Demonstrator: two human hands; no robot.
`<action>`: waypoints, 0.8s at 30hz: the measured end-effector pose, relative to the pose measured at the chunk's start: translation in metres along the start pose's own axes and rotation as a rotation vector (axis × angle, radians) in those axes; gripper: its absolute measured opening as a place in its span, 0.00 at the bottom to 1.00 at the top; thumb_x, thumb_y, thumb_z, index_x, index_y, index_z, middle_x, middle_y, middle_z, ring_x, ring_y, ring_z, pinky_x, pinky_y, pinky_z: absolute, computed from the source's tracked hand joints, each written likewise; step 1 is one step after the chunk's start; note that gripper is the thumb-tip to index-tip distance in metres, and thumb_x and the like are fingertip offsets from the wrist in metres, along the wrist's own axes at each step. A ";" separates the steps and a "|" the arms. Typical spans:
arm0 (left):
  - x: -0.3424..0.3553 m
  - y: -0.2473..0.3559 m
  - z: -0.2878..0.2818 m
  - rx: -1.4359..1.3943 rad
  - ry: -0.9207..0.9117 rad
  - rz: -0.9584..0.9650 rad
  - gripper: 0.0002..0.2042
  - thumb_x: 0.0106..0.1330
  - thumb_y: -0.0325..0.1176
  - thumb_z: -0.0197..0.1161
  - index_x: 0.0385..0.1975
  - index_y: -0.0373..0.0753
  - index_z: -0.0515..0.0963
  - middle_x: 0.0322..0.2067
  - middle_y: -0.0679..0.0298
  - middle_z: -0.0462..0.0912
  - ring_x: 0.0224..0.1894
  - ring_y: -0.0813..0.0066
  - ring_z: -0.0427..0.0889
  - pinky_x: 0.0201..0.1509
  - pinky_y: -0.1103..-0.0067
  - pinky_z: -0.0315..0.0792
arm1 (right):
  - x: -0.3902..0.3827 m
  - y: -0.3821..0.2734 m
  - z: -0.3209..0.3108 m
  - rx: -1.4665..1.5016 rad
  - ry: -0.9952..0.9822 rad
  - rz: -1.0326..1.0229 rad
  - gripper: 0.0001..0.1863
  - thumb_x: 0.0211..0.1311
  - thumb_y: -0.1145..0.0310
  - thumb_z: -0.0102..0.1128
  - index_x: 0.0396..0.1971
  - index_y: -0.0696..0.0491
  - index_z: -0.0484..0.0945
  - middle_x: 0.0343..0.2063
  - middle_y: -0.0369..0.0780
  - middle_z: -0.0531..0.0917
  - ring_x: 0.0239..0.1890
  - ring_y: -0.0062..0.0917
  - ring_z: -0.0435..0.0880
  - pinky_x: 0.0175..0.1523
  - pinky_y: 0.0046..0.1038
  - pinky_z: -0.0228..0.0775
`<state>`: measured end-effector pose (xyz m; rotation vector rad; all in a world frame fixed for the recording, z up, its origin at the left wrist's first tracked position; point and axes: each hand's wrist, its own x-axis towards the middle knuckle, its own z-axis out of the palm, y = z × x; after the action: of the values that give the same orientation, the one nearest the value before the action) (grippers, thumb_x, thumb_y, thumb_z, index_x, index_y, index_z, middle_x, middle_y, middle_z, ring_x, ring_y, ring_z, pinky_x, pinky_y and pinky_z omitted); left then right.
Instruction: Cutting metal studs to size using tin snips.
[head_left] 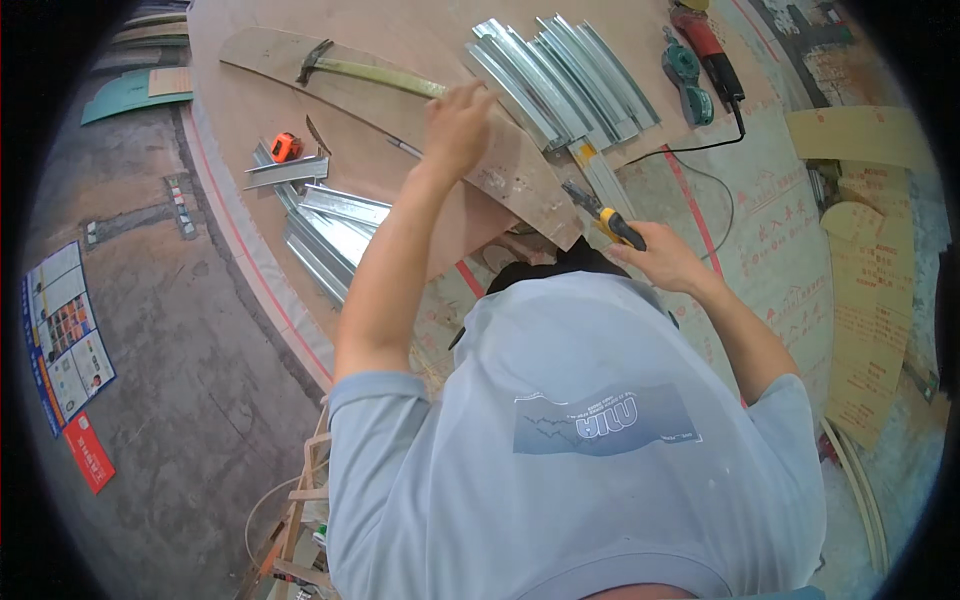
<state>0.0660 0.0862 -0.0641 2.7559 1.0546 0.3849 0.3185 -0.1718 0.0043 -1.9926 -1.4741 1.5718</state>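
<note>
One pair of pliers (607,217), in right grip (658,257)

The location is a building or renovation site, indicated by rough concrete floor (195,335), metal channels (512,80), hammer (385,76) and power tool (708,48).

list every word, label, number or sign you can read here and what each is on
Printed words are located here, not copied:
Grey-blue shirt: bold pale lettering; finer lines too small to read.
Red sheet: a row of white characters.
Blue-and-white poster: small print, unreadable.
Pale sheeting: red characters, mostly too faint.
Tan boards: red print, too small.
Pliers, hammer: none readable.
</note>
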 end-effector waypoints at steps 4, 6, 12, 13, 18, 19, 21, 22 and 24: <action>0.036 0.003 0.028 0.114 -0.116 0.147 0.21 0.64 0.28 0.62 0.58 0.50 0.78 0.59 0.64 0.77 0.66 0.63 0.71 0.66 0.60 0.62 | -0.013 0.010 0.000 0.087 0.060 -0.001 0.21 0.66 0.54 0.63 0.40 0.60 0.78 0.27 0.46 0.81 0.32 0.38 0.79 0.41 0.38 0.70; 0.043 0.003 0.025 0.170 -0.158 0.190 0.20 0.64 0.29 0.61 0.57 0.49 0.78 0.55 0.65 0.78 0.64 0.64 0.73 0.65 0.60 0.63 | -0.016 0.024 -0.002 0.095 0.071 0.038 0.20 0.66 0.54 0.64 0.40 0.60 0.78 0.26 0.45 0.81 0.31 0.36 0.79 0.40 0.37 0.70; 0.053 0.003 0.011 0.305 -0.357 0.346 0.17 0.67 0.31 0.59 0.55 0.52 0.79 0.46 0.69 0.82 0.58 0.69 0.78 0.67 0.59 0.64 | -0.023 0.039 0.002 0.231 0.072 0.118 0.19 0.67 0.55 0.63 0.35 0.59 0.76 0.21 0.40 0.76 0.26 0.28 0.74 0.36 0.34 0.67; 0.062 0.007 0.009 0.349 -0.401 0.441 0.16 0.70 0.33 0.57 0.56 0.54 0.79 0.47 0.70 0.84 0.59 0.71 0.78 0.69 0.57 0.64 | -0.023 0.043 0.001 0.234 0.081 0.122 0.19 0.67 0.56 0.63 0.33 0.59 0.75 0.20 0.39 0.75 0.25 0.27 0.72 0.35 0.34 0.66; 0.075 0.019 -0.040 -0.023 -0.417 0.463 0.13 0.72 0.36 0.59 0.54 0.47 0.78 0.44 0.60 0.85 0.52 0.57 0.83 0.63 0.62 0.70 | -0.017 0.047 -0.003 0.277 0.084 0.072 0.18 0.68 0.56 0.63 0.33 0.58 0.74 0.21 0.37 0.75 0.26 0.25 0.71 0.35 0.32 0.65; 0.071 0.025 -0.050 -0.025 -0.416 0.467 0.13 0.72 0.36 0.59 0.54 0.47 0.78 0.44 0.60 0.85 0.52 0.57 0.83 0.63 0.62 0.70 | -0.016 0.044 -0.003 0.294 0.082 0.039 0.18 0.68 0.56 0.63 0.33 0.58 0.74 0.21 0.36 0.75 0.27 0.24 0.71 0.35 0.32 0.65; 0.063 0.032 -0.062 -0.261 -0.292 0.111 0.15 0.73 0.39 0.61 0.56 0.43 0.77 0.41 0.55 0.85 0.47 0.50 0.83 0.56 0.62 0.73 | -0.014 0.034 -0.005 0.308 0.089 0.015 0.18 0.68 0.56 0.63 0.33 0.58 0.74 0.22 0.35 0.75 0.27 0.23 0.71 0.35 0.31 0.65; 0.056 0.030 -0.062 -0.278 -0.227 0.119 0.16 0.71 0.39 0.64 0.50 0.34 0.75 0.36 0.52 0.83 0.44 0.53 0.84 0.48 0.65 0.77 | -0.013 0.028 -0.006 0.319 0.089 -0.016 0.18 0.69 0.56 0.63 0.34 0.58 0.74 0.23 0.35 0.75 0.28 0.22 0.71 0.35 0.30 0.65; 0.056 0.056 -0.086 -0.387 -0.280 -0.113 0.17 0.68 0.37 0.66 0.50 0.33 0.74 0.37 0.54 0.82 0.43 0.57 0.83 0.46 0.65 0.77 | -0.011 0.020 -0.004 0.401 0.096 -0.036 0.18 0.68 0.56 0.63 0.35 0.57 0.75 0.23 0.34 0.75 0.28 0.21 0.72 0.35 0.30 0.66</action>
<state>0.1162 0.0878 0.0420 2.3144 0.9444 0.1587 0.3336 -0.1884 -0.0007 -1.7715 -1.0519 1.5819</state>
